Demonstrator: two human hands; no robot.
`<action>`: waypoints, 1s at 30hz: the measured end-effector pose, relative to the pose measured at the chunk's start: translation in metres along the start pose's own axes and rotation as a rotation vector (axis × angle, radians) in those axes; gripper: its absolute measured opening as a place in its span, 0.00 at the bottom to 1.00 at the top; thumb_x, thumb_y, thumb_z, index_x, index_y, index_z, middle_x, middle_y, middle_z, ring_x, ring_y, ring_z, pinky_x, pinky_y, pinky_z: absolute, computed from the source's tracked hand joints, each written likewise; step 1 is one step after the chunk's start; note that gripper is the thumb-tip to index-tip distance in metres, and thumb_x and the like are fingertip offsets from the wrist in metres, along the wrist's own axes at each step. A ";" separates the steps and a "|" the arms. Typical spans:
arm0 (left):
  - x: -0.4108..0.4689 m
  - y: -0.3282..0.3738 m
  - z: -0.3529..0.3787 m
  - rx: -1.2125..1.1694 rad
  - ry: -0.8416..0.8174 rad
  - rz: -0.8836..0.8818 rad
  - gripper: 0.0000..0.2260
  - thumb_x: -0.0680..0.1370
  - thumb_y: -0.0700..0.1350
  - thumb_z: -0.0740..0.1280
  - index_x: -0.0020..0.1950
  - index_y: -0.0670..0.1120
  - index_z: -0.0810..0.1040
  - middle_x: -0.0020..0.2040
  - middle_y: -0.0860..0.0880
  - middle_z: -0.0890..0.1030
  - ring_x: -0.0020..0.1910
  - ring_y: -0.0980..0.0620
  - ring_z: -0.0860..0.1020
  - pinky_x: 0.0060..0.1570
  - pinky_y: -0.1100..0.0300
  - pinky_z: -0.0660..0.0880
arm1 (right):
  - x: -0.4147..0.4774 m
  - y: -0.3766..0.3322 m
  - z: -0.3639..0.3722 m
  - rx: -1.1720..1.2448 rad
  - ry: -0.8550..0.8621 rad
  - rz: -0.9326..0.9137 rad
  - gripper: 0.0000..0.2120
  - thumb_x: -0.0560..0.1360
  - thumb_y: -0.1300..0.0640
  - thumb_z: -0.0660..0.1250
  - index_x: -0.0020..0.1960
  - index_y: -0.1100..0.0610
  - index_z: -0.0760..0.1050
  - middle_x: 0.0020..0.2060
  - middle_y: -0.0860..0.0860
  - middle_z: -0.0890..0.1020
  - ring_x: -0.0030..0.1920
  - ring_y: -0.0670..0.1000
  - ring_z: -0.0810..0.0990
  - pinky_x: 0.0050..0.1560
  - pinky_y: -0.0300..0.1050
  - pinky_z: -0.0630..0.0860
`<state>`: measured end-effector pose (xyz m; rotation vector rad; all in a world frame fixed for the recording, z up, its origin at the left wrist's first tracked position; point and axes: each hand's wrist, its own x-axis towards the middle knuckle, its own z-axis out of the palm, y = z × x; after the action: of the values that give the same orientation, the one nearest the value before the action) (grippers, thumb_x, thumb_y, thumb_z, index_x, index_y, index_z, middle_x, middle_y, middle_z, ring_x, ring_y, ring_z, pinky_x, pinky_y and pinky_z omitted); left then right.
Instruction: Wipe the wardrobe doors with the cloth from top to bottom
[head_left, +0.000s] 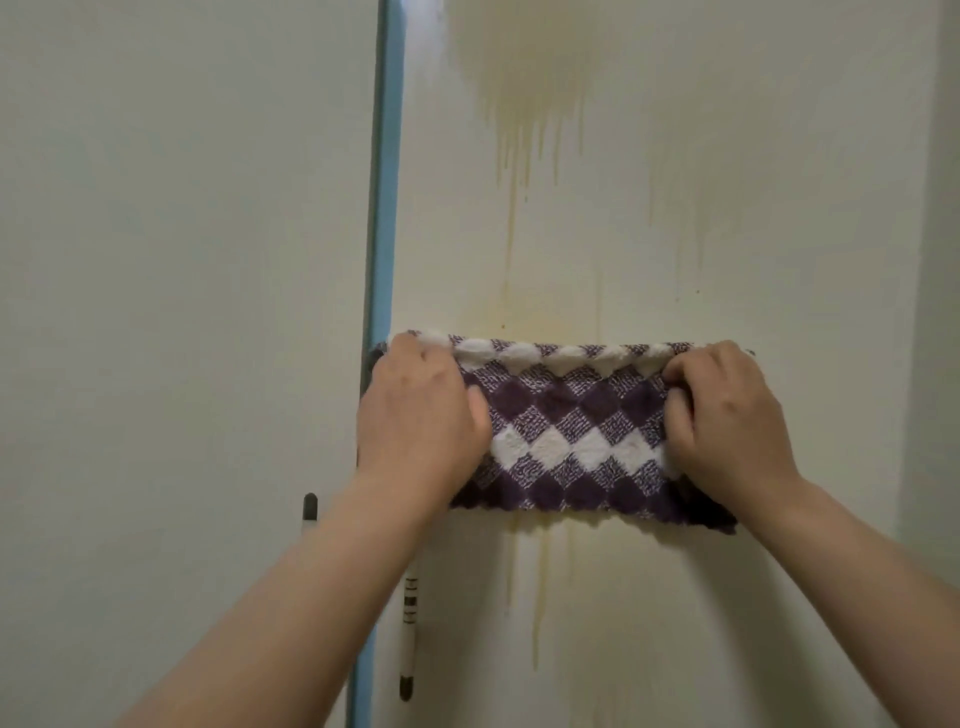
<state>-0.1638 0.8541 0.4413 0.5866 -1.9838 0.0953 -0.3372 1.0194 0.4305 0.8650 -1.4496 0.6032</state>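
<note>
A purple and white checked cloth (566, 431) is spread flat against the pale right wardrobe door (727, 208). My left hand (421, 410) presses its left end, beside the blue door edge (382, 208). My right hand (727, 415) grips its right end, fingers bunched on the fabric. Yellowish drip stains (524, 130) run down the door above the cloth, and thinner streaks (540, 597) continue below it.
The left wardrobe door (182, 260) fills the left side. Slim vertical handles sit low on both doors, the left door's handle (309, 512) and the right door's handle (409, 634), partly behind my left forearm. A side panel (935, 312) borders the right door.
</note>
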 end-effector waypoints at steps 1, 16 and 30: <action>-0.006 0.005 0.005 0.001 0.008 0.009 0.24 0.77 0.52 0.59 0.66 0.36 0.66 0.65 0.38 0.65 0.60 0.41 0.67 0.57 0.54 0.63 | -0.003 -0.002 0.003 0.011 0.012 -0.010 0.12 0.72 0.56 0.57 0.47 0.63 0.73 0.41 0.60 0.74 0.42 0.59 0.71 0.41 0.48 0.67; -0.013 0.004 0.077 0.002 0.185 0.122 0.29 0.75 0.66 0.50 0.74 0.58 0.56 0.75 0.39 0.52 0.72 0.31 0.49 0.55 0.23 0.55 | -0.008 0.006 0.021 -0.206 -0.195 -0.654 0.25 0.77 0.37 0.53 0.71 0.44 0.64 0.72 0.53 0.65 0.73 0.64 0.58 0.66 0.70 0.55; 0.055 0.020 0.046 -0.026 0.270 -0.012 0.36 0.67 0.74 0.44 0.73 0.64 0.49 0.76 0.42 0.47 0.73 0.33 0.45 0.60 0.26 0.48 | 0.083 0.018 0.009 -0.283 -0.244 -0.666 0.29 0.75 0.32 0.48 0.73 0.43 0.57 0.73 0.50 0.60 0.74 0.58 0.56 0.70 0.64 0.51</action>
<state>-0.2299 0.8371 0.4704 0.5384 -1.7170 0.1340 -0.3520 1.0105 0.5140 1.1398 -1.3093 -0.2079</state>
